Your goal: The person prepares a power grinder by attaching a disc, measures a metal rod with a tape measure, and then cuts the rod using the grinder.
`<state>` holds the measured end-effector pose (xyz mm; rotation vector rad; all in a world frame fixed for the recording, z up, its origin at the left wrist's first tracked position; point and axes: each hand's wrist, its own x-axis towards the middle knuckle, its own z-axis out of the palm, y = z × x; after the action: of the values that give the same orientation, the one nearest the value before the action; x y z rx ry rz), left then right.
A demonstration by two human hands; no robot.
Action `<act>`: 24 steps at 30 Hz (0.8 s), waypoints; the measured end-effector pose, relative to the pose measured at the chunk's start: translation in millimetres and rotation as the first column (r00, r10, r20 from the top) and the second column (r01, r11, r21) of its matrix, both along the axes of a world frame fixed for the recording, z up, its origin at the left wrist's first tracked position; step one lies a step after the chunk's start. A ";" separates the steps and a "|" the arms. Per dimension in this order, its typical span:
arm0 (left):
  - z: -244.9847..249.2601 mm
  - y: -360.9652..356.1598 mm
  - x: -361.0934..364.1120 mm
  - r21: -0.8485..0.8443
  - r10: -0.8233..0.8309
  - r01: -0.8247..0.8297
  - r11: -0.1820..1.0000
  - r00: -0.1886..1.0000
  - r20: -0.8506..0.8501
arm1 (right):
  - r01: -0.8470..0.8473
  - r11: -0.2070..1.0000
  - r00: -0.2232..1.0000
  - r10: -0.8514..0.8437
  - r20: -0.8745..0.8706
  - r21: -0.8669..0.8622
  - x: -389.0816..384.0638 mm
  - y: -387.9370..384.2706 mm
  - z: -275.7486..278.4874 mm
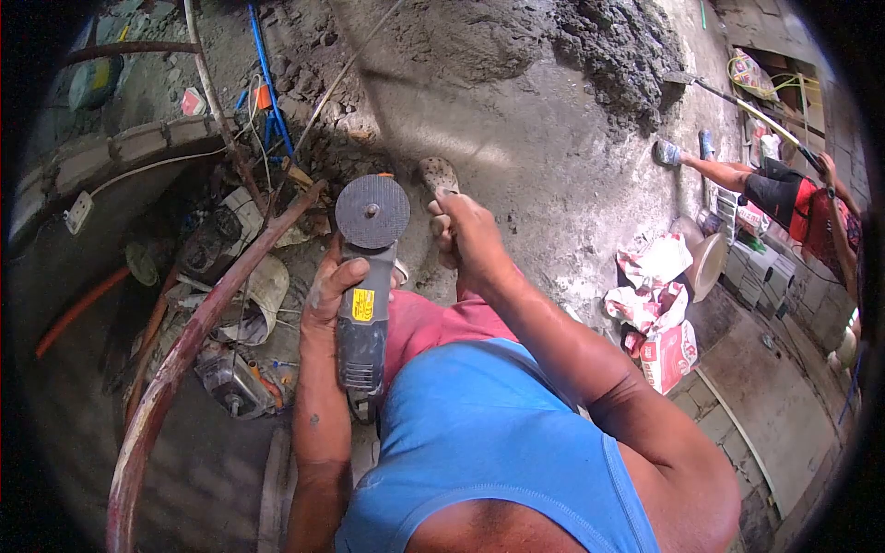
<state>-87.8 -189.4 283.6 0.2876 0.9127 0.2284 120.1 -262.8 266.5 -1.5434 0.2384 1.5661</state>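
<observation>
An angle grinder (364,336) with a dark round disc (372,212) is upright in front of my body, the disc at its top end. My left hand (334,281) is wrapped round the grinder's body near its head, the thumb over the front. To the right of the disc, my right hand (461,230) is closed, fingers curled in; what they hold, if anything, is hidden. The right hand is apart from the grinder. Behind it shows a brown clog (438,175) on a foot.
A reddish wooden pole (184,355) slants up on the left, beside a second power tool (230,380). Blue pipes (263,64) lie at upper left. Wet mortar (627,55) is heaped at the top. Right, another person (784,198) holds a shovel (747,109) near torn bags (654,304).
</observation>
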 end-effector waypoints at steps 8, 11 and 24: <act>-0.6 2.5 0.7 0.091 -0.032 0.032 0.995 0.999 -0.006 | 0.205 0.969 0.976 -0.214 0.046 0.139 56.4 -8.0 -5.1; -8.5 -0.3 -0.7 0.112 -0.057 0.057 0.992 0.998 -0.009 | 0.131 0.969 0.990 -0.139 0.023 0.209 65.0 10.3 29.1; -13.2 3.1 8.0 0.288 -0.015 0.003 0.958 0.999 0.040 | -0.823 0.520 0.274 0.010 0.962 0.229 19.1 42.1 48.4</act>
<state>-79.8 -186.3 270.5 0.5548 0.8355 0.3592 139.2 -220.8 314.9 -1.5582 -1.5056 0.7184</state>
